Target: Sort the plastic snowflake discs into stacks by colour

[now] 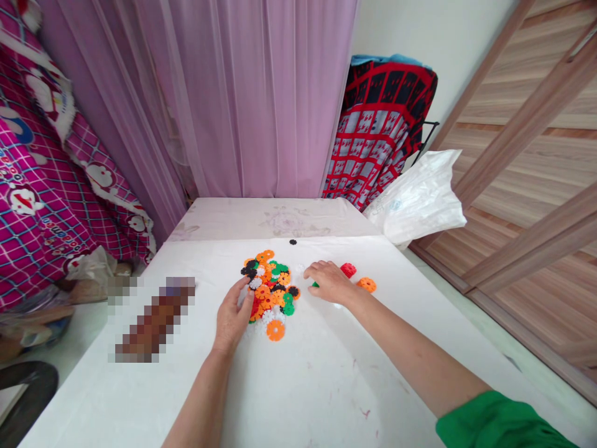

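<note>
A heap of toothed plastic discs (263, 291) in orange, black, green, white and red lies on the white-covered table. My left hand (232, 316) rests at the heap's left edge, its thumb and fingers apart and touching the discs there. To the right of the heap, my right hand (330, 282) hovers low over the table with fingers curved and parted. A green disc (316, 284) shows partly between its thumb and fingers; whether they touch it is hard to see. At the heap's near edge lies a large orange disc (275, 330).
Beyond my right hand lie red discs (348, 270) and orange discs (367, 284). One black disc (293, 242) sits farther back, and a pale disc (300, 267) lies nearby. A blurred-out object (156, 320) is at left. A white plastic bag (420, 196) stands by the right back edge.
</note>
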Demonstrator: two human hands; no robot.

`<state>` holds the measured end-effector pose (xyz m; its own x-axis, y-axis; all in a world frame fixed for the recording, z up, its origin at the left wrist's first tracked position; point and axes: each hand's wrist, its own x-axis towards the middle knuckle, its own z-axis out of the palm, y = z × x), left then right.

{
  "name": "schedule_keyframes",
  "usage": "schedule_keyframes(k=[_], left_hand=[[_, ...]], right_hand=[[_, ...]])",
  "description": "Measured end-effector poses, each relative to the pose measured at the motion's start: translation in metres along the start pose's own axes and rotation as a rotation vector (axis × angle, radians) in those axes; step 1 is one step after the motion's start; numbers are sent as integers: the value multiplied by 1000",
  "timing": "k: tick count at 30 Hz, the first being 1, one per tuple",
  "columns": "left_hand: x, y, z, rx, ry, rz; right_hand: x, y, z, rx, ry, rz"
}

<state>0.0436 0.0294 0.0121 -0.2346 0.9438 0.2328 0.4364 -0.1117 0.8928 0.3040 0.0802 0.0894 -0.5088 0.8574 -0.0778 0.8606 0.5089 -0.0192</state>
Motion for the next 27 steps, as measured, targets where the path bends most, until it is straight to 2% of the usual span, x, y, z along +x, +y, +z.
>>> schedule_keyframes(k=[3, 6, 18, 21, 25, 27], left_hand=[[0, 1, 0, 6, 0, -2], [1, 2, -1, 9, -2, -7], [0, 4, -1, -6, 6, -3], [0, 2, -1, -3, 7, 1], [0, -1, 0, 3, -4, 12], [0, -1, 0, 9, -8, 18]], right_hand=[[5, -18, -2, 10, 0, -81], [11, -30, 1, -16, -31, -98], [25, -33, 5, -60, -84, -74], [26, -17, -3, 0, -45, -23], [24, 26, -21, 58, 52, 188], [23, 45, -27, 47, 43, 276]])
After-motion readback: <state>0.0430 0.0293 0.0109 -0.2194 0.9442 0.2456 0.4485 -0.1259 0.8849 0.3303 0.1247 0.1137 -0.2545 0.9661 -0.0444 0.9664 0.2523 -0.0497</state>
